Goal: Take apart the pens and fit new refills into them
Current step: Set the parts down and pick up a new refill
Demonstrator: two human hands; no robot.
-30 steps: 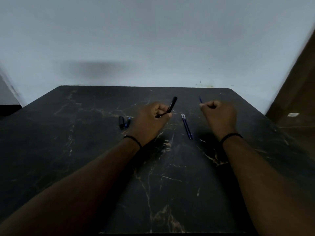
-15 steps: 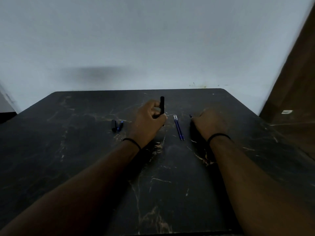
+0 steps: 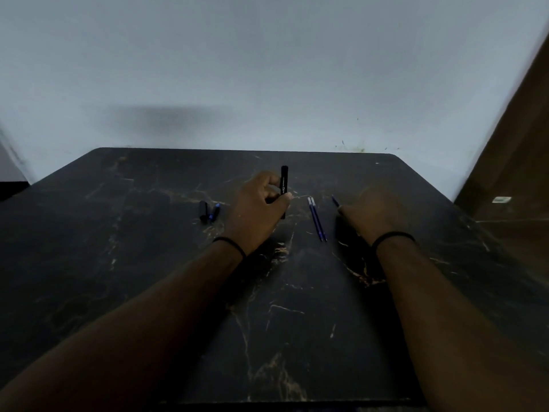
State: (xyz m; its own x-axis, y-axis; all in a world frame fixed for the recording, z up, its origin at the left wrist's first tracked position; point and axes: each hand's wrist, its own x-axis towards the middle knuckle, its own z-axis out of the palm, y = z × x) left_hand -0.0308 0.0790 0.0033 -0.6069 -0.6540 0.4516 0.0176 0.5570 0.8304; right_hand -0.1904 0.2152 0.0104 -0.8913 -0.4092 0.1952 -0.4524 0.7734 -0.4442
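My left hand grips a black pen barrel, held nearly upright above the black marble table. To its right two blue refills lie side by side on the table. My right hand is closed low over the table around a thin blue refill, whose tip pokes out past the fingers on the left. Left of my left hand lie a black pen cap and a small blue pen piece, close together.
A pale wall rises just behind the table's far edge. A brown wooden surface stands at the right, beside the table's right edge. Both wrists wear a black band.
The pen barrel in my left hand has swung from tilted right to nearly upright. My right hand has dropped lower toward the table, still closed on the refill.
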